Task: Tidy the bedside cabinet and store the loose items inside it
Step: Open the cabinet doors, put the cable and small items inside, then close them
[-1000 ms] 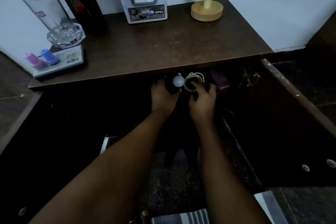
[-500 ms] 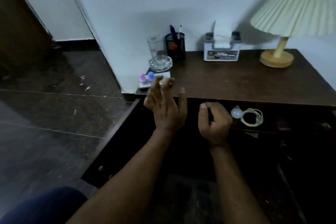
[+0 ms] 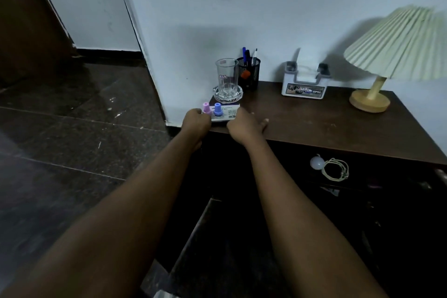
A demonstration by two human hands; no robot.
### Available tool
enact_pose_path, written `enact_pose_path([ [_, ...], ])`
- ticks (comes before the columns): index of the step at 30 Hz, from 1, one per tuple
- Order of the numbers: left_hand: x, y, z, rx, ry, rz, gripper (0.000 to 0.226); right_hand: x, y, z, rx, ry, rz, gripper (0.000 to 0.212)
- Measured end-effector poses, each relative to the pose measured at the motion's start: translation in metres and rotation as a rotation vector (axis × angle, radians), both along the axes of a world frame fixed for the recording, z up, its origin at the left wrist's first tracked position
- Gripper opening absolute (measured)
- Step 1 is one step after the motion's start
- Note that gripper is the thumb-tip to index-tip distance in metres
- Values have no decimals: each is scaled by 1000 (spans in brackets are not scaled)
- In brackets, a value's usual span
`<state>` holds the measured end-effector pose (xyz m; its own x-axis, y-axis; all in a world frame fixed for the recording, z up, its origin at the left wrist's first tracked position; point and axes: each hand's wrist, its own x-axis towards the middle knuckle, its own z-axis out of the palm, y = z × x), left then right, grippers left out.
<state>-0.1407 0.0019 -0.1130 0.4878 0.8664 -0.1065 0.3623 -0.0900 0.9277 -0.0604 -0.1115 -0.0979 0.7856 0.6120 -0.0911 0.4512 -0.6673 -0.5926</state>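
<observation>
Dark brown tabletop (image 3: pixel 314 123), set against the pale wall (image 3: pixel 242 7). Front left corner: a flat box (image 3: pixel 226 112) lying there. Just behind it, a black mesh pen holder (image 3: pixel 249 75). Mid-back, a grey-and-white tissue box (image 3: pixel 303 84). Far right, the lamp (image 3: pixel 370 101) on its round wooden base. Below, on the shelf (image 3: pixel 358 182), a white bulb (image 3: pixel 317 163) beside a coiled cord (image 3: pixel 324 171).
</observation>
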Motion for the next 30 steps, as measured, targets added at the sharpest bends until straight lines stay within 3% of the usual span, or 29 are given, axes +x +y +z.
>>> enact_pose_path([
  [7,-5,-6,-5,-1,-33,-98,31,-18,-12,-7,13,-100,-137,37],
  [10,2,-9,-16,52,35,-107,40,-16,-25,-9,17,-135,-193,37],
  [13,11,-29,-10,184,116,-157,65,-5,-41,-10,15,-137,-240,41],
  [17,23,-47,2,387,322,-248,47,11,-49,-11,55,-250,-247,54],
  [21,32,-45,-3,471,154,-277,54,25,-41,-6,142,-301,-157,54],
  [24,32,-46,-1,486,15,-270,39,32,-38,-5,166,-255,-152,34],
  [26,33,-47,0,507,3,-283,37,38,-42,-7,256,-237,-193,22],
  [30,44,-60,7,469,-79,-328,44,52,-78,-4,335,-305,-412,29],
])
